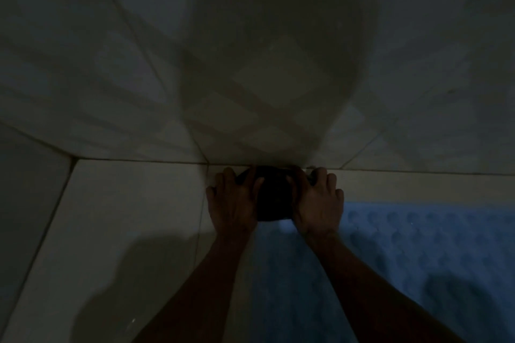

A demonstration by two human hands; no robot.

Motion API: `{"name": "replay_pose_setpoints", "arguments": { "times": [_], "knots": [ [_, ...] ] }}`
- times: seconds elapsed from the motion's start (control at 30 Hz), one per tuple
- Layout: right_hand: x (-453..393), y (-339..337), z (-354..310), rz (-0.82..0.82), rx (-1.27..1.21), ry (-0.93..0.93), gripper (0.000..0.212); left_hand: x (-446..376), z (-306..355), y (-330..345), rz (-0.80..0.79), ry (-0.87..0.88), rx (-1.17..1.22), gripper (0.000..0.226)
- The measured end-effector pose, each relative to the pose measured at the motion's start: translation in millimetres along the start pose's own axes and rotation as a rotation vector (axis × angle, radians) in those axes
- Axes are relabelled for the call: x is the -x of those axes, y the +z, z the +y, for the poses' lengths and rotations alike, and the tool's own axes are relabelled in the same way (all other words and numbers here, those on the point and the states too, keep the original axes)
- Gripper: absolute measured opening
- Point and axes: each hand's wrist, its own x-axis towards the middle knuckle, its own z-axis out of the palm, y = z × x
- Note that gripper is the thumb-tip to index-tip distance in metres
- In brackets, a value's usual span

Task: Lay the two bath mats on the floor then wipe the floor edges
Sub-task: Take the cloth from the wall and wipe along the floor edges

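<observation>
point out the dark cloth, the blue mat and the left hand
dark cloth (271,198), head view, bare middle between the hands
blue mat (418,245), head view, bumpy top surface
left hand (235,200), head view, back of hand

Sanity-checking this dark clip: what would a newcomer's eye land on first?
Both hands at centre, left hand and right hand, press a dark wad, probably a cloth, against the floor where it meets the tiled wall. A blue bath mat with a raised bubble texture lies at lower right, partly under the forearms. The person's shadow covers the wall above the hands.

Tiled floor (125,217) bears a blue bath mat (418,253) and dark cloth (274,198).
</observation>
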Motion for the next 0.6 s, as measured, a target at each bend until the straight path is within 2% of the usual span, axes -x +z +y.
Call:
{"name": "replay_pose_setpoints", "arguments": {
  "times": [0.13,0.3,0.47,0.6],
  "knots": [
    [5.8,1.1,23.1,0.068,-0.052,0.011,0.047,4.0,20.8,1.4,-0.122,-0.017,0.003,0.049],
    [4.4,3.1,43.5,0.090,-0.118,0.073,0.050,9.1,41.6,7.8,-0.059,0.031,-0.011,0.062],
    [-0.6,2.8,76.0,0.101,-0.125,0.129,0.054,11.0,77.3,17.3,-0.045,0.051,-0.044,0.052],
    [-4.5,-1.0,105.7,0.127,-0.108,0.149,0.057,19.5,106.2,26.1,0.058,0.074,-0.062,0.053]
  ]
}}
